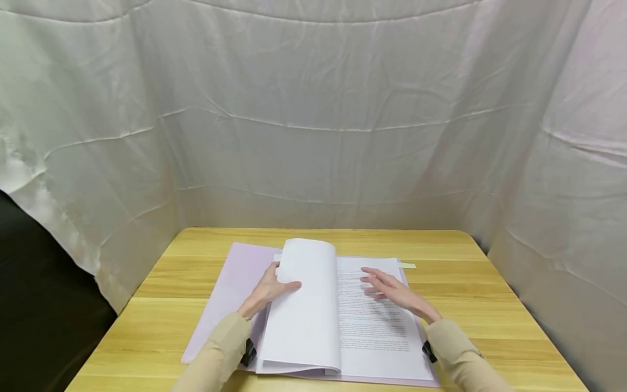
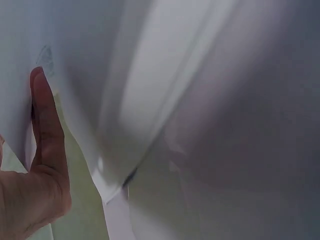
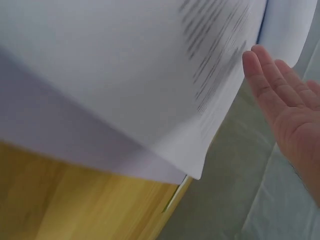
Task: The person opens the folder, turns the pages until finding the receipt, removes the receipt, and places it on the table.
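A lilac folder point(image 1: 239, 283) lies spread on the table with a stack of white paper in it. Several sheets point(image 1: 306, 316) are bent over to the left and show a blank side. My left hand point(image 1: 268, 288) holds these sheets by their left edge, thumb on top and the other fingers hidden beneath. In the left wrist view the thumb point(image 2: 49, 125) lies along the paper. Over the printed page point(image 1: 372, 326) on the right hovers my right hand point(image 1: 394, 291), fingers extended and holding nothing. The right wrist view shows that hand point(image 3: 292, 110) beside the page's lines of text.
A pale yellow tab point(image 1: 407, 265) sticks out past the paper's upper right edge. Beneath everything is a wooden table point(image 1: 490, 316). Grey curtains point(image 1: 318, 120) hang behind it and on both sides, with a dark area point(image 1: 39, 305) at lower left.
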Demonstrator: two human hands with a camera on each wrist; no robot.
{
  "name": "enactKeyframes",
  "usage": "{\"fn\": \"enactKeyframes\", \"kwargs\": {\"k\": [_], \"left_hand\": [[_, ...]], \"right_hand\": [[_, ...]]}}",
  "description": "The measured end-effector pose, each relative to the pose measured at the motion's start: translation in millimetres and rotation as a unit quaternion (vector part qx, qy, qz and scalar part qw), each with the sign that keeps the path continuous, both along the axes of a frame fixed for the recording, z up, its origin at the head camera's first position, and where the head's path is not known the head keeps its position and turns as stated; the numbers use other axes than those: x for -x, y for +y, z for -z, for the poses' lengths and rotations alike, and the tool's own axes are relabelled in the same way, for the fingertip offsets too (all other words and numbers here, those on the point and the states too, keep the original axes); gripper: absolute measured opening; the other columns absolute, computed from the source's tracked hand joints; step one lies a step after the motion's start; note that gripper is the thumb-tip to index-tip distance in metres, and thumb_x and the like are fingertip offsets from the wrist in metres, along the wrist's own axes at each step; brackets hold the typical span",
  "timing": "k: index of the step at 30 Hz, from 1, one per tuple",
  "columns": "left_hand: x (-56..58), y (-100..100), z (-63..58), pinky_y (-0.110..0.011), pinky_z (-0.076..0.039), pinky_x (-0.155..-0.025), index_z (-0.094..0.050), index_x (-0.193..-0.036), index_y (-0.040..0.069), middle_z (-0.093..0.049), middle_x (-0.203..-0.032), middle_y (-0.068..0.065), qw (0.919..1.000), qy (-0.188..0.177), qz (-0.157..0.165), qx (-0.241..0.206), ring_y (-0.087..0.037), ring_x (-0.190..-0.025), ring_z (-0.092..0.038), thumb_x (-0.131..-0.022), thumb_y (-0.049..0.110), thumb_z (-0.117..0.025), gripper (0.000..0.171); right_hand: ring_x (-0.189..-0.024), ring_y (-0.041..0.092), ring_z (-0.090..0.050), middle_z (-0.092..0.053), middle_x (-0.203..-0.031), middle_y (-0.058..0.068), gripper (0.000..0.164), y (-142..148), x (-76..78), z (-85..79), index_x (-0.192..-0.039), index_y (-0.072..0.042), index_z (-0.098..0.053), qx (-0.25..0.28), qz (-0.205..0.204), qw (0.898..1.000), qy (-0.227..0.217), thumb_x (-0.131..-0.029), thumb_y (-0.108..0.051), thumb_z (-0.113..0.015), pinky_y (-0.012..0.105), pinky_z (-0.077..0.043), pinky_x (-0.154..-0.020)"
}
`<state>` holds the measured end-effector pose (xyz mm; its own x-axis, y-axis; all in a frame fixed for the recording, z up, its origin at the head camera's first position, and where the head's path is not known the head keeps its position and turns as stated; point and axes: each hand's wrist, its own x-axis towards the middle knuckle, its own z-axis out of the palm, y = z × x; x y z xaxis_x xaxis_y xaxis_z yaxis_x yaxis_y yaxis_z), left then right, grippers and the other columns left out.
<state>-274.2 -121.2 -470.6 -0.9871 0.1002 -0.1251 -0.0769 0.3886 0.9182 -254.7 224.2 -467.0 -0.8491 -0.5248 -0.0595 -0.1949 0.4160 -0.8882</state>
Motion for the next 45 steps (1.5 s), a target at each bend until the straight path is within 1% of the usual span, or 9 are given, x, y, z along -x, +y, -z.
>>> {"fn": "enactKeyframes", "kwargs": {"k": [4, 8, 14, 17, 23, 30, 37, 43, 45], "left_hand": [[2.6, -5, 1.8, -0.056, -0.05, -0.103, -0.038, -0.144, -0.007, -0.055, -0.135, -0.03, 0.9994, 0.014, 0.002, 0.032, -0.04, -0.116, -0.061, -0.08, 0.02, -0.083, 0.082], [4.3, -11, 3.2, -0.057, -0.053, -0.099, -0.038, -0.144, -0.007, -0.056, -0.133, -0.031, 0.9977, 0.018, 0.008, 0.065, -0.043, -0.113, -0.062, -0.081, 0.019, -0.083, 0.082], [6.3, -17, 6.7, -0.06, -0.048, -0.105, -0.031, -0.148, -0.009, -0.05, -0.141, -0.034, 0.9911, 0.018, 0.014, 0.131, -0.05, -0.127, -0.053, -0.082, 0.021, -0.083, 0.089], [6.5, -19, 8.3, -0.06, -0.045, -0.109, -0.031, -0.149, -0.008, -0.05, -0.143, -0.034, 0.9908, 0.018, 0.017, 0.133, -0.05, -0.131, -0.05, -0.081, 0.018, -0.084, 0.09], [7.2, -19, 11.2, -0.061, -0.045, -0.109, -0.03, -0.148, -0.009, -0.05, -0.142, -0.036, 0.988, 0.033, 0.019, 0.15, -0.051, -0.133, -0.048, -0.079, 0.015, -0.086, 0.092], [7.9, -18, 14.3, -0.059, -0.049, -0.104, -0.029, -0.147, -0.011, -0.053, -0.135, -0.04, 0.9826, 0.053, 0.019, 0.177, -0.051, -0.126, -0.055, -0.076, 0.011, -0.087, 0.094], [7.8, -17, 15.1, -0.058, -0.053, -0.098, -0.03, -0.147, -0.01, -0.058, -0.129, -0.038, 0.9766, 0.064, 0.016, 0.205, -0.049, -0.117, -0.06, -0.073, 0.011, -0.09, 0.097], [7.5, -18, 16.6, -0.058, -0.053, -0.094, -0.03, -0.149, -0.008, -0.06, -0.128, -0.034, 0.9709, 0.059, 0.013, 0.232, -0.046, -0.112, -0.062, -0.071, 0.016, -0.092, 0.103], [7.3, -19, 16.8, -0.059, -0.053, -0.092, -0.029, -0.149, -0.008, -0.06, -0.128, -0.034, 0.9694, 0.059, 0.015, 0.238, -0.046, -0.111, -0.062, -0.071, 0.017, -0.092, 0.104]], "right_hand": [[-0.128, 0.05, -0.056, -0.047, -0.146, 0.036, 0.058, 4, 6.2, 3.0, -0.154, 0.008, -0.026, -0.012, 0.009, 0.999, 0.032, -0.11, -0.028, -0.038, 0.058, -0.051, -0.103], [-0.127, 0.046, -0.059, -0.055, -0.141, 0.032, 0.057, 9, 11.5, 6.8, -0.151, 0.007, -0.034, -0.032, 0.03, 0.997, 0.057, -0.107, -0.025, -0.05, 0.057, -0.051, -0.105], [-0.127, 0.046, -0.059, -0.057, -0.139, 0.031, 0.058, 17, 21.5, 13.6, -0.148, 0.007, -0.04, -0.047, 0.047, 0.995, 0.074, -0.102, -0.023, -0.059, 0.058, -0.048, -0.107], [-0.127, 0.047, -0.057, -0.058, -0.138, 0.031, 0.058, 21, 26.8, 15.8, -0.147, 0.008, -0.041, -0.045, 0.054, 0.995, 0.076, -0.101, -0.021, -0.061, 0.061, -0.046, -0.107], [-0.13, 0.051, -0.053, -0.057, -0.137, 0.033, 0.058, 25, 35.2, 18.9, -0.144, 0.011, -0.043, -0.054, 0.064, 0.993, 0.085, -0.1, -0.02, -0.063, 0.064, -0.043, -0.109], [-0.129, 0.053, -0.052, -0.058, -0.134, 0.036, 0.055, 32, 41.6, 22.4, -0.14, 0.015, -0.046, -0.075, 0.072, 0.986, 0.129, -0.099, -0.017, -0.064, 0.066, -0.04, -0.11], [-0.133, 0.053, -0.048, -0.056, -0.137, 0.034, 0.057, 38, 46.6, 27.4, -0.14, 0.012, -0.048, -0.1, 0.108, 0.981, 0.126, -0.096, -0.019, -0.067, 0.066, -0.036, -0.113], [-0.136, 0.053, -0.044, -0.054, -0.14, 0.033, 0.056, 39, 52.3, 31.6, -0.139, 0.009, -0.051, -0.132, 0.129, 0.974, 0.135, -0.093, -0.017, -0.07, 0.066, -0.034, -0.115], [-0.139, 0.052, -0.041, -0.052, -0.143, 0.032, 0.057, 39, 54.2, 32.3, -0.14, 0.007, -0.051, -0.136, 0.137, 0.973, 0.127, -0.092, -0.017, -0.071, 0.066, -0.031, -0.117]]}}
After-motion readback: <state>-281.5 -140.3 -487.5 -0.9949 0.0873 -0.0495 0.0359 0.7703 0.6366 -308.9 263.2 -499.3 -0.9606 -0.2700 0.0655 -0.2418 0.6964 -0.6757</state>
